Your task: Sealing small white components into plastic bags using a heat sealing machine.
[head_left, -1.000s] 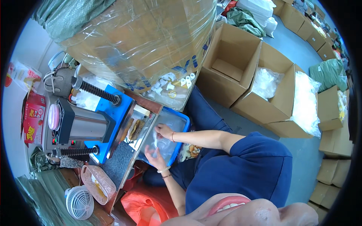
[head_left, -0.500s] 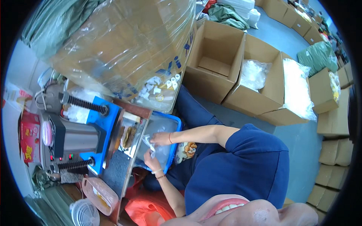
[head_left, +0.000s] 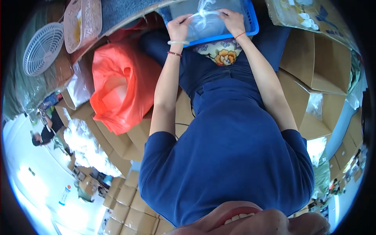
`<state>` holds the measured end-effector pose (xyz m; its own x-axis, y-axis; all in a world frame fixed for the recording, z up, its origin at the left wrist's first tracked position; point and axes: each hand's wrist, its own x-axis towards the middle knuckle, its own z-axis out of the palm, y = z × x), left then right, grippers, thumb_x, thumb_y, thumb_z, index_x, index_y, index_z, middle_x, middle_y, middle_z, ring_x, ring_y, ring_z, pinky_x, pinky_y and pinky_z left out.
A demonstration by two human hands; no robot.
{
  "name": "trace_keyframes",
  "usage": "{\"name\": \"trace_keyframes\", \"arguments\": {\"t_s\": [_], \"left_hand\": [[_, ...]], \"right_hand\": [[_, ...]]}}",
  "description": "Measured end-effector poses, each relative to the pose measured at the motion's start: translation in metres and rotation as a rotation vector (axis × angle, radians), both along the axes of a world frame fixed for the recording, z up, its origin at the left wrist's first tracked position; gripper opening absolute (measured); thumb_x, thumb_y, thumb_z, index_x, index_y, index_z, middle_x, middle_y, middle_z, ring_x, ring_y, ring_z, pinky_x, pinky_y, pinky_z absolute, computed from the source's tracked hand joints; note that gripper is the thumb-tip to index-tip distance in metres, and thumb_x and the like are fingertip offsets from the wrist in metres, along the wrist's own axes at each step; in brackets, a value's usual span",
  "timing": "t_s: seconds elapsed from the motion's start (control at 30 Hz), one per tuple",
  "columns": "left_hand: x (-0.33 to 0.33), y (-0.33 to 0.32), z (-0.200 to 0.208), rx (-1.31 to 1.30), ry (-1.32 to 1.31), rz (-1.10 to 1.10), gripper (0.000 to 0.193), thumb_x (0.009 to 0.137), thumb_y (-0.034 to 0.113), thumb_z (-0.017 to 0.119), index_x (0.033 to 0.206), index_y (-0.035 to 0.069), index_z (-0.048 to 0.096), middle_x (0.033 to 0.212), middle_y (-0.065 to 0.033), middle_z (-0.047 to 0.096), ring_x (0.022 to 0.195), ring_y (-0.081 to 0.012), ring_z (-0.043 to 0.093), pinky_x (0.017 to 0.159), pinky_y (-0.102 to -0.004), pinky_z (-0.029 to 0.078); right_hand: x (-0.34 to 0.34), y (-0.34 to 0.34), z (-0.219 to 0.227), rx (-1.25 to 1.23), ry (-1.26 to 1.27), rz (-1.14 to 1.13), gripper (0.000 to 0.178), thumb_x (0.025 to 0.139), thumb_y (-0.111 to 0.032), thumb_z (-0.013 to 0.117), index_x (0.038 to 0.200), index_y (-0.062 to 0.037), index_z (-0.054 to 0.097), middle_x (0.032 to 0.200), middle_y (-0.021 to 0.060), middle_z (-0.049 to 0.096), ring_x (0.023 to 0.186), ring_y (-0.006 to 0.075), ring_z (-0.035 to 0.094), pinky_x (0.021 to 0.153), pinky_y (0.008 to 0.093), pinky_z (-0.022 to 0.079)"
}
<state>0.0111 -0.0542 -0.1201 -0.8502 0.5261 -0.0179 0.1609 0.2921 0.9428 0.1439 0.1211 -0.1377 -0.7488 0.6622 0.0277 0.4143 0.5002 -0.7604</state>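
My left hand [head_left: 178, 27] and my right hand [head_left: 234, 22] are at the top of the view, above a blue plastic basket [head_left: 255, 27] at my lap. Between them is a piece of thin white see-through plastic [head_left: 202, 14], gathered into a knot-like bunch in the middle. The left fingers pinch one end and the right fingers pinch the other, so it is stretched across. Inside the basket lies a greyish translucent surface [head_left: 211, 30]; whether the plastic belongs to it, I cannot tell.
Left of my arm hangs an open orange-red plastic bag [head_left: 121, 86]. A pink basket [head_left: 94, 23] and a white round basket [head_left: 43, 49] are at the upper left. Open cardboard boxes [head_left: 325, 62] stand on the right. A person [head_left: 44, 135] is far off at the left.
The view has turned, so the basket now appears at the top. My hands have moved apart, and the crumpled plastic between them is now spread sideways with a knot-like bunch.
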Motion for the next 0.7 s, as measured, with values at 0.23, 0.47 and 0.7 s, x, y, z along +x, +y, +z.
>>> {"name": "trace_keyframes", "arguments": {"t_s": [0.23, 0.47, 0.7], "left_hand": [[-0.002, 0.007, 0.002, 0.091, -0.144, 0.008, 0.014, 0.084, 0.004, 0.073, 0.097, 0.000, 0.076, 0.087, -0.0034, 0.073, 0.076, -0.0064, 0.062, 0.071, -0.0208, 0.049], [0.005, 0.020, 0.010, 0.090, 0.376, -0.272, 0.018, 0.083, 0.007, 0.072, 0.100, 0.007, 0.074, 0.087, -0.0052, 0.069, 0.077, -0.0166, 0.065, 0.069, -0.0288, 0.051], [0.010, 0.018, 0.001, -0.061, 0.655, -0.368, 0.010, 0.079, 0.008, 0.072, 0.088, 0.007, 0.074, 0.083, -0.0081, 0.067, 0.080, -0.0273, 0.063, 0.071, -0.0359, 0.052]], "right_hand": [[0.009, 0.022, -0.014, -0.110, -0.001, 0.029, 0.026, 0.086, -0.028, 0.070, 0.110, -0.0213, 0.073, 0.094, 0.0050, 0.074, 0.086, 0.0202, 0.070, 0.078, 0.0292, 0.053], [0.000, 0.018, 0.022, -0.416, 0.172, 0.391, 0.046, 0.087, -0.038, 0.071, 0.121, -0.0077, 0.066, 0.115, 0.0131, 0.068, 0.107, 0.0252, 0.065, 0.092, 0.0322, 0.048], [0.007, 0.002, 0.027, 0.109, -0.181, 0.326, 0.047, 0.085, -0.048, 0.070, 0.109, -0.0072, 0.068, 0.100, 0.0159, 0.068, 0.095, 0.0360, 0.065, 0.084, 0.0407, 0.051]]}}
